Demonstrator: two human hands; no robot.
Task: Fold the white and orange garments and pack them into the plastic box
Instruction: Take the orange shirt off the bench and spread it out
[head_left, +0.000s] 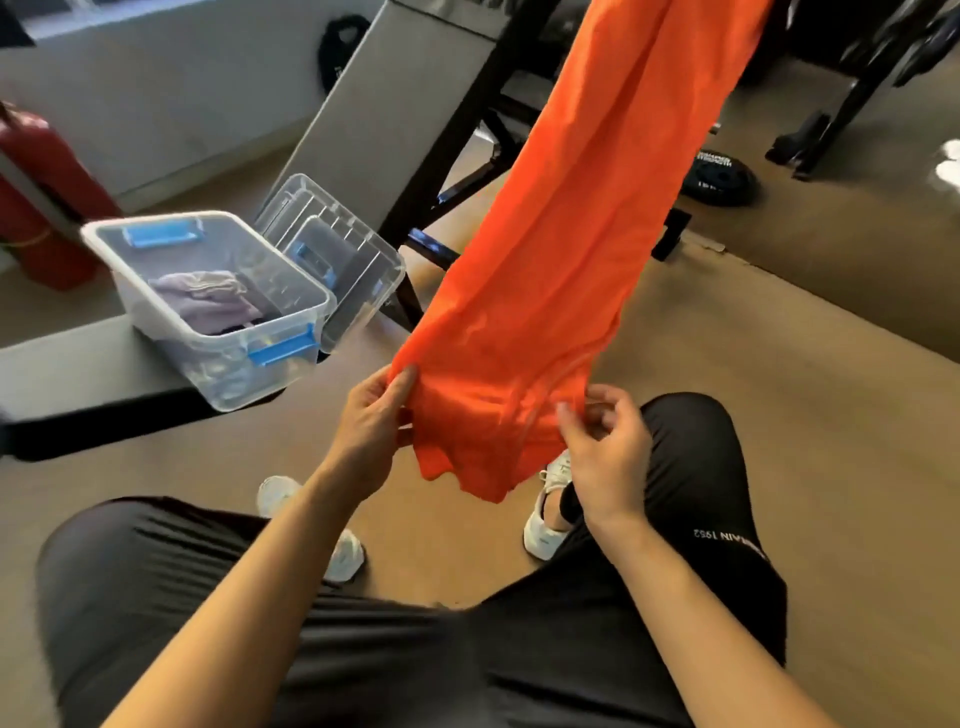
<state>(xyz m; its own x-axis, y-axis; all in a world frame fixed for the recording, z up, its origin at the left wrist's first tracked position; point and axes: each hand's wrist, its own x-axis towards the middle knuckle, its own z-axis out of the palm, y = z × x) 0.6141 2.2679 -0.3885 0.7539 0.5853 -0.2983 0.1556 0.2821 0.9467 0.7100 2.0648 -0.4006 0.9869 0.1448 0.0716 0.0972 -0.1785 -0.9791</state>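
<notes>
Head view looks down over a seated person's dark-trousered legs and white shoes on a tan floor. An orange garment (550, 270) hangs in a long drape from something out of frame at 1 o'clock, its lower end reaching the middle of the picture. At its left edge the left hand (371, 421) pinches the cloth, thumb against fingers, closed on the fabric. At its right edge the right hand (605, 447) has its fingers curled in, fingertips touching the hem; whether it truly grips the cloth or only brushes it cannot be told.

At 10 o'clock a clear plastic box (208, 306) with blue latches stands open on the end of a grey worktop (78, 369). Inside lies a pale, crumpled garment (205, 299), its colour reading greyish-lilac in this light. Just beside the box, at its 2 o'clock, the clear lid (337, 249) leans tilted against it.

A red fire extinguisher (36, 192) stands at 9 o'clock, well apart from the hands.
</notes>
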